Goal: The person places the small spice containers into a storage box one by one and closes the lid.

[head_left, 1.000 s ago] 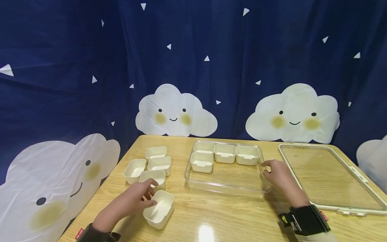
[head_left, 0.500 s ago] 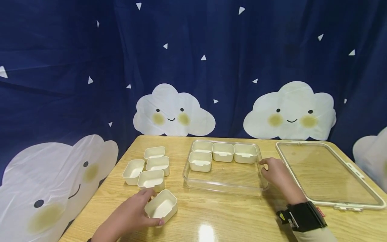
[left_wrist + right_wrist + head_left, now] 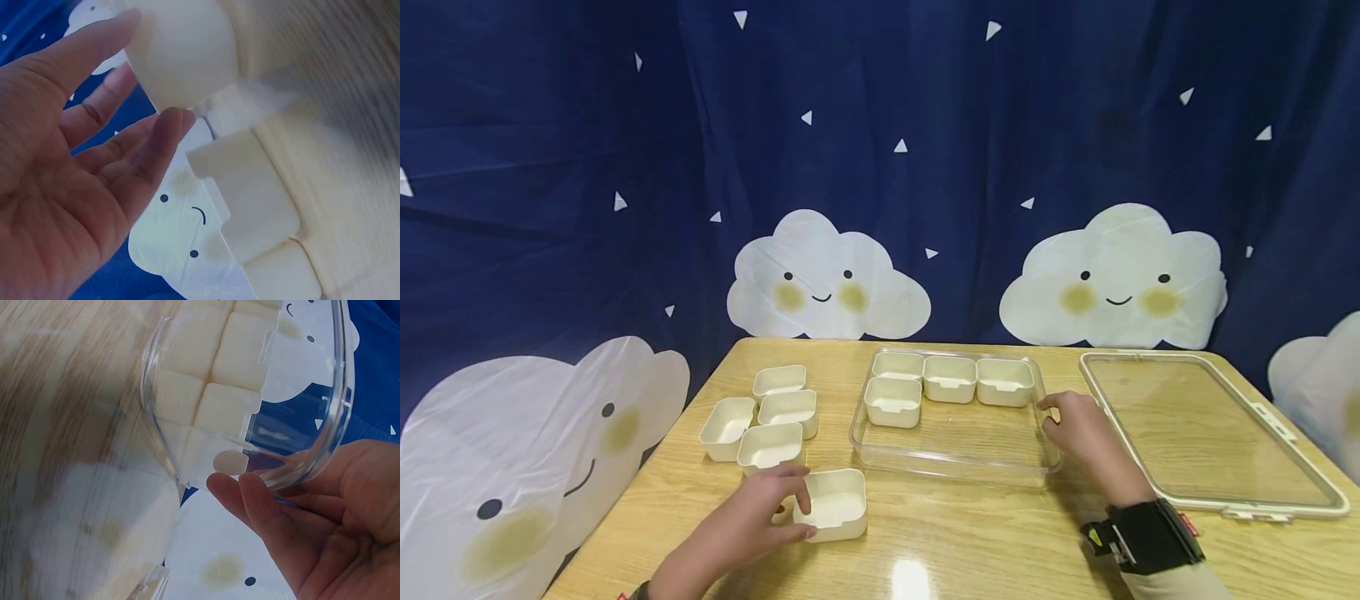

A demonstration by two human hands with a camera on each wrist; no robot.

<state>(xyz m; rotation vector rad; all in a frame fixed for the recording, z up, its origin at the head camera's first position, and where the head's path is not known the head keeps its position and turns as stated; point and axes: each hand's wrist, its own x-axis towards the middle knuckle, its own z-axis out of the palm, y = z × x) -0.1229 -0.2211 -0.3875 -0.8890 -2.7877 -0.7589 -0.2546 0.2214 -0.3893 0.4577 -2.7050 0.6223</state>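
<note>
A cream small open box point(image 3: 831, 508) sits on the near part of the table in the head view. My left hand point(image 3: 752, 521) holds it by its left side, with the thumb at the near corner and fingers at the far one. The left wrist view shows this box point(image 3: 187, 50) between the thumb and the fingertips. My right hand point(image 3: 1081, 429) pinches the right wall of a clear plastic bin point(image 3: 955, 462). Along that bin's back and left stand several cream boxes point(image 3: 951, 377). From the right wrist, the right hand's fingertips point(image 3: 220, 482) are seen at the bin wall.
Several more cream boxes point(image 3: 771, 446) stand grouped on the table's left. A clear lid with a cream frame point(image 3: 1213, 433) lies to the right of the bin. A dark blue curtain point(image 3: 880, 125) with clouds hangs behind the table point(image 3: 970, 542).
My left hand has taken hold of the near cream box, turned it square and shifted it right. The right hand stays at the bin's wall.
</note>
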